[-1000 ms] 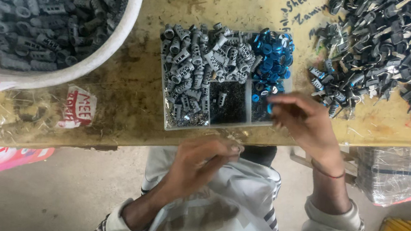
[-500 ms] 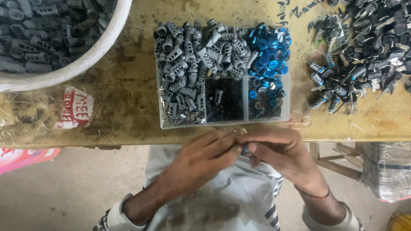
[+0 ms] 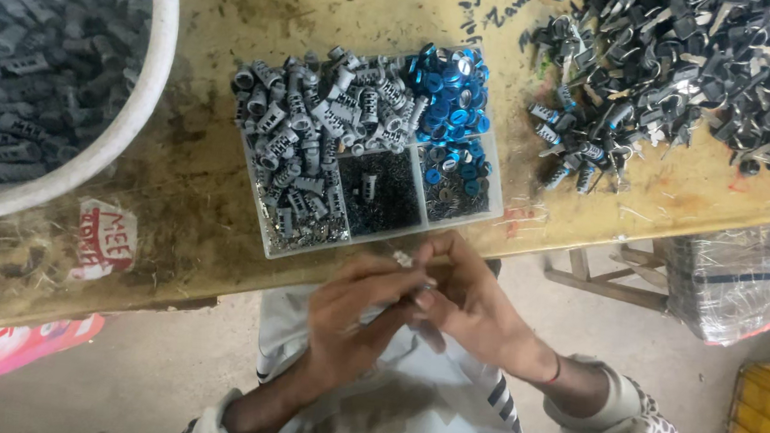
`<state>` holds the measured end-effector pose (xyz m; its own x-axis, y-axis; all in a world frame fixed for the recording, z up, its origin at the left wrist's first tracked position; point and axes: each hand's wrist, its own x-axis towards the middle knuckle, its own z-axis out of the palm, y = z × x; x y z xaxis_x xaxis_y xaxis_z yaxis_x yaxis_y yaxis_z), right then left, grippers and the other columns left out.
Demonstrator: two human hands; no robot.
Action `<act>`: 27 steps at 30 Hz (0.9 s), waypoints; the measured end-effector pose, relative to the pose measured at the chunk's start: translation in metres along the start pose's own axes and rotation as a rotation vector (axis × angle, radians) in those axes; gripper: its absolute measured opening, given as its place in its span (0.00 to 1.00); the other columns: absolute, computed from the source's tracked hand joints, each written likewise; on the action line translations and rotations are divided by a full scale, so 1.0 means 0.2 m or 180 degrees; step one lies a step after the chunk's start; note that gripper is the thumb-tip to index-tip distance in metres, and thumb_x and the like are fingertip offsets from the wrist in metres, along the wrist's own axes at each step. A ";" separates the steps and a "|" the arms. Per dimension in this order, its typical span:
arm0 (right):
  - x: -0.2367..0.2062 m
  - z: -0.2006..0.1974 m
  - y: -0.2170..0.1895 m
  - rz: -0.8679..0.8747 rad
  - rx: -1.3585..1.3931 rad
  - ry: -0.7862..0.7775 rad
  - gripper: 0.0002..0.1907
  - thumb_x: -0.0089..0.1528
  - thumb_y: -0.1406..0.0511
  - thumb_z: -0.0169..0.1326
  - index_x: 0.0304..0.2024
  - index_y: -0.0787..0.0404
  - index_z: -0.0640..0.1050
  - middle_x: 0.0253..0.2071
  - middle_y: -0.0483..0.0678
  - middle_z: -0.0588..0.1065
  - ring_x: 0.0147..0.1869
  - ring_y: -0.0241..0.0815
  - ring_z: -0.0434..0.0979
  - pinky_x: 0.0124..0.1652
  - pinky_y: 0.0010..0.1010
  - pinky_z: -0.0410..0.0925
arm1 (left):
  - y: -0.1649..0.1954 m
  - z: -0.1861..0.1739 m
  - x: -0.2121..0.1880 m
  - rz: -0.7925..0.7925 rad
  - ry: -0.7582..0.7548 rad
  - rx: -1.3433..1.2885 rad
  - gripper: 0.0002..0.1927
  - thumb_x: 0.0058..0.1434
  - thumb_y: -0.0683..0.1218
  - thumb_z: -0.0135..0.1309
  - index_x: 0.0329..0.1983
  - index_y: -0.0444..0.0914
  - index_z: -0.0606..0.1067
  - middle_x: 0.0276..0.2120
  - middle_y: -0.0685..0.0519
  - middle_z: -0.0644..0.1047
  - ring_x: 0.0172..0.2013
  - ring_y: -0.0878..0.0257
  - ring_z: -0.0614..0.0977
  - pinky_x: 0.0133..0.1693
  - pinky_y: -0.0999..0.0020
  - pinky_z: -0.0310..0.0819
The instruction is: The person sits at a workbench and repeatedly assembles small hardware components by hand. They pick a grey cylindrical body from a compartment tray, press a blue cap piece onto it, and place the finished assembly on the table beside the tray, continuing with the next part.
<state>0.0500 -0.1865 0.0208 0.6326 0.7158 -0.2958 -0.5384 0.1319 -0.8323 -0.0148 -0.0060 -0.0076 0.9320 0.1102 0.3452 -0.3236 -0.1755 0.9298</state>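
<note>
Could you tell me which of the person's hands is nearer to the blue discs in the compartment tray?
The right hand. It sits just below the tray's corner holding the blue discs. The left hand meets it fingertip to fingertip but lies further left and lower.

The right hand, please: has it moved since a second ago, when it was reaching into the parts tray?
Yes. The right hand has pulled back off the compartment tray, past the table's near edge, and now meets the left hand over the lap.
</note>
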 end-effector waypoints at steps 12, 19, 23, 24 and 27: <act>0.08 -0.64 -0.36 -0.1630 -0.6004 0.2011 0.16 0.55 0.73 0.64 0.46 0.58 0.83 0.54 0.55 0.74 0.56 0.59 0.73 0.55 0.44 0.66 | 0.00 -0.06 0.07 0.0191 -0.0070 -0.0058 0.15 0.55 0.34 0.64 0.46 0.34 0.79 0.43 0.50 0.83 0.44 0.58 0.83 0.46 0.64 0.79; 0.02 -0.67 -0.46 -0.2466 -0.2118 0.1628 0.06 0.72 0.67 0.49 0.44 0.65 0.70 0.50 0.50 0.79 0.58 0.46 0.81 0.63 0.42 0.74 | 0.04 -0.09 0.10 -0.0118 -0.0133 -0.0209 0.15 0.56 0.35 0.65 0.46 0.35 0.80 0.42 0.50 0.83 0.43 0.57 0.84 0.46 0.64 0.79; -0.15 -0.69 -0.42 -0.2748 -0.2203 0.2055 0.11 0.77 0.63 0.51 0.47 0.66 0.69 0.38 0.52 0.78 0.36 0.43 0.80 0.42 0.36 0.74 | 0.06 -0.11 0.12 -0.0116 -0.0285 -0.0328 0.16 0.55 0.36 0.65 0.47 0.36 0.79 0.43 0.50 0.83 0.45 0.56 0.84 0.48 0.64 0.78; -0.19 -0.69 -0.41 -0.2779 -0.2113 0.1856 0.12 0.79 0.63 0.52 0.47 0.66 0.70 0.35 0.52 0.78 0.34 0.41 0.78 0.42 0.35 0.73 | 0.06 -0.11 0.13 -0.0068 -0.0296 -0.0338 0.16 0.56 0.36 0.66 0.48 0.37 0.79 0.43 0.51 0.82 0.45 0.57 0.84 0.48 0.64 0.78; -0.24 -0.62 -0.42 -0.2591 -0.2187 0.1308 0.10 0.76 0.62 0.51 0.46 0.63 0.74 0.30 0.48 0.76 0.30 0.37 0.76 0.39 0.35 0.75 | 0.06 -0.06 0.14 -0.0302 -0.0416 -0.0547 0.15 0.59 0.37 0.66 0.49 0.38 0.79 0.42 0.52 0.83 0.41 0.61 0.85 0.39 0.70 0.83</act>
<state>0.1347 -0.3171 0.0461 0.8569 0.2943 0.4233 0.4535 -0.0396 -0.8904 0.0061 0.0074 0.0147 0.9691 -0.0114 0.2462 -0.2462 -0.0001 0.9692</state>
